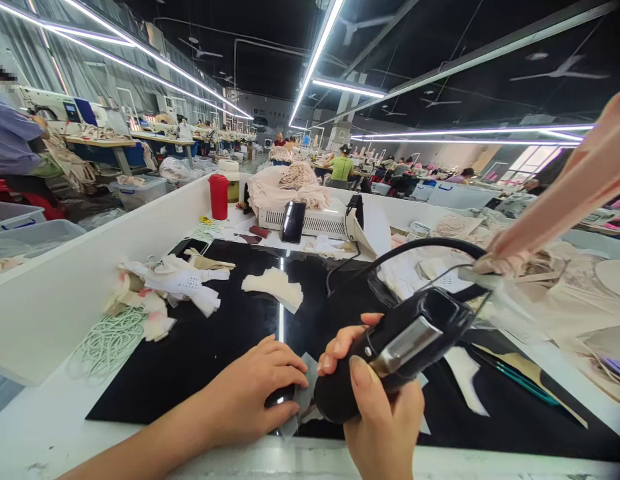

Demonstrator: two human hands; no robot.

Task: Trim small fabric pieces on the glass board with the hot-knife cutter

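Observation:
My right hand (377, 407) is wrapped round a black hand-held tool (400, 343) with a metal plate and a thick black cable (415, 250) arching away behind it. The tool's lower end sits over a small grey piece (303, 399) on the glossy black mat (200, 347). My left hand (263, 393) lies on the mat just left of the tool, fingers curled down on that grey piece. A pale fabric piece (275, 288) lies farther back on the mat.
White fabric pieces (175, 283) and a coil of pale cord (107, 343) lie at left by the white side wall (90, 267). A red cup (219, 197), a phone (293, 221) and a white box stand behind. Peach fabric (565, 193) hangs at right. People work at distant tables.

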